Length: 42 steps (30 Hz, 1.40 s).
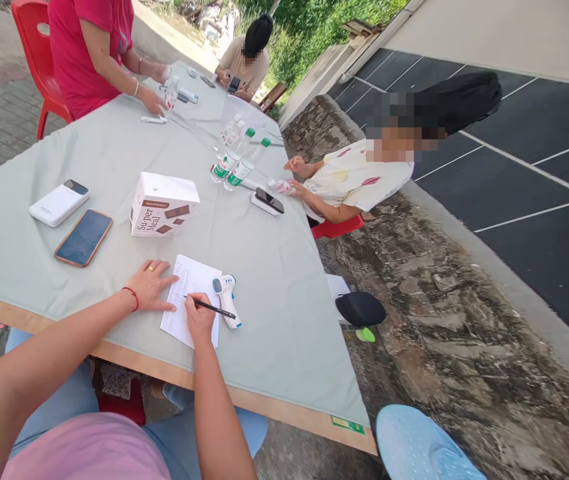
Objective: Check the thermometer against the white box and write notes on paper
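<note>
A sheet of white paper (184, 327) with lines of handwriting lies on the table in front of me. My left hand (150, 285) rests flat with fingers spread, its fingertips on the paper's left side. In my right hand (199, 320) is a black pen (217, 309), its tip at the writing on the sheet. Beside the paper, on the right, a white and blue infrared thermometer (226, 300) lies on its side, close to the pen's rear end. Beyond my left hand stands a white "Super Meal" box (164, 207).
On the grey-green tablecloth (284, 320) lie a phone (83, 238) and a white power bank (59, 203). Green-capped water bottles (239, 163) stand mid-table, near another phone (269, 201). Several people are around the table; one in red (92, 60) holds a bottle.
</note>
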### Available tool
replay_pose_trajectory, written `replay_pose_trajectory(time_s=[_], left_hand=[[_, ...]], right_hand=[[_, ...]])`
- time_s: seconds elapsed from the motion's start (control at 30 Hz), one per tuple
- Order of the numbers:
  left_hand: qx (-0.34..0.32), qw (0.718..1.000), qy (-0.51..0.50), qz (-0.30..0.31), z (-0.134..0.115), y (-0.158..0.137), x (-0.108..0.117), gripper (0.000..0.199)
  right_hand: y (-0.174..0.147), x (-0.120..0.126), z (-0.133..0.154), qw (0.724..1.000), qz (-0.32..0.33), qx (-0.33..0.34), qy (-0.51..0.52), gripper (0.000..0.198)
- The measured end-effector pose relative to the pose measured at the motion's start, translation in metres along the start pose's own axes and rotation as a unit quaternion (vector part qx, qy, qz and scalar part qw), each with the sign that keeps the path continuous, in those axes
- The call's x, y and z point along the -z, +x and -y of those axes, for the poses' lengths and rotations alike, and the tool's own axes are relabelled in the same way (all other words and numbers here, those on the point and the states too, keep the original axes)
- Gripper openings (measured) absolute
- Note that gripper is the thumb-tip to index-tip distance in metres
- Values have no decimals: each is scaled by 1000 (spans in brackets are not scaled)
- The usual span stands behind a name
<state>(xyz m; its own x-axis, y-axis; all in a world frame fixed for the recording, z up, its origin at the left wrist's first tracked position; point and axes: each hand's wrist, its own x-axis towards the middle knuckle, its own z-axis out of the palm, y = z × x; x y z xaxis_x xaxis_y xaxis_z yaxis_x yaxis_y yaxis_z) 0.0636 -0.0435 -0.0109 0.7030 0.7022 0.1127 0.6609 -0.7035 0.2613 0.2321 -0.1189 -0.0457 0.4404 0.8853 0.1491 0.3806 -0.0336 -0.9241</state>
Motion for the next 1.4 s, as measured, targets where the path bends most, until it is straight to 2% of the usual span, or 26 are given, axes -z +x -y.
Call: replay_pose_trajectory(time_s=[0.37, 1.4], left_hand=[[3, 1000, -2, 6, -1, 0, 1, 80], [-1, 1000, 14, 9, -2, 0, 4, 80]], right_hand=[[-1, 1, 2, 1000, 17, -18, -6, 19], [0, 1, 3, 1000, 15, -14, 9, 18]])
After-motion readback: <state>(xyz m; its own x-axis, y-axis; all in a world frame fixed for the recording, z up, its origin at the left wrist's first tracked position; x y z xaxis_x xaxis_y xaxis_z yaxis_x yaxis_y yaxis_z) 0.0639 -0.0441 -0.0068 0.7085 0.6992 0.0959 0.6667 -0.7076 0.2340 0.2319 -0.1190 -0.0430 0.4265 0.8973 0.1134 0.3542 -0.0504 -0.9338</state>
